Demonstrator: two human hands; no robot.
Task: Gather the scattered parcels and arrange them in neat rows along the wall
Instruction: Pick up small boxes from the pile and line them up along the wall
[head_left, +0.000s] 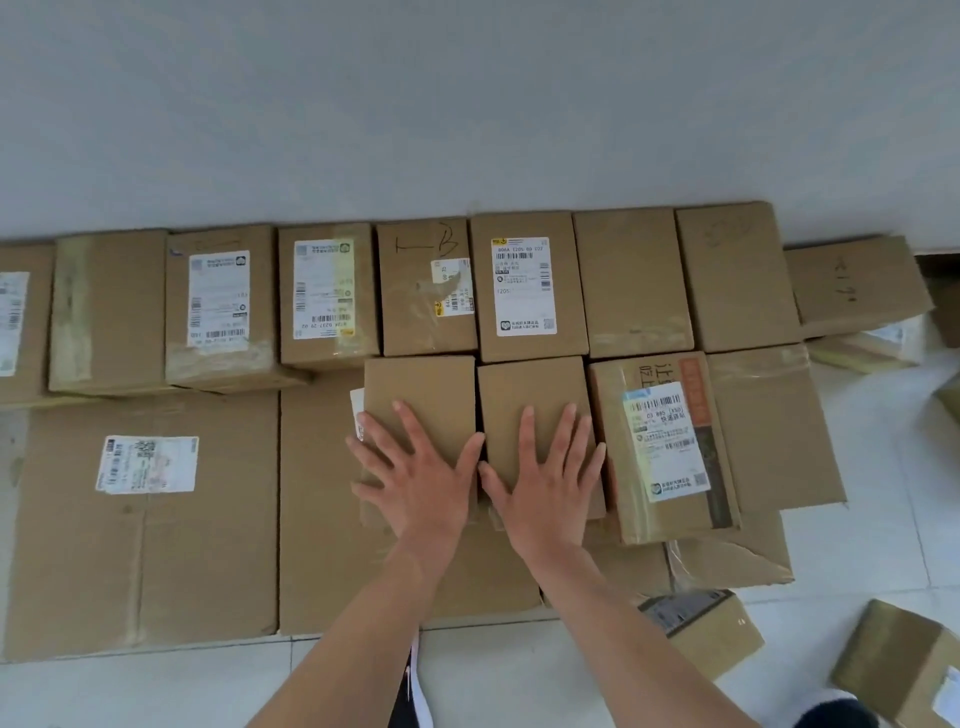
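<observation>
Left hand (421, 480) and right hand (545, 480), fingers spread wide, lay flat on two plain brown cardboard parcels (530, 405), long axes toward grey wall (467, 104).

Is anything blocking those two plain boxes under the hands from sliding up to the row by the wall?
Nothing visible: the left plain box and the right plain box already butt against the wall row.

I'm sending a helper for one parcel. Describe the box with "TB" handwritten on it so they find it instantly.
Start at the wall and follow the back row of boxes touching it. The TB box sits mid-row, directly behind the left hand. Only it carries big marker letters above a small torn label.
</observation>
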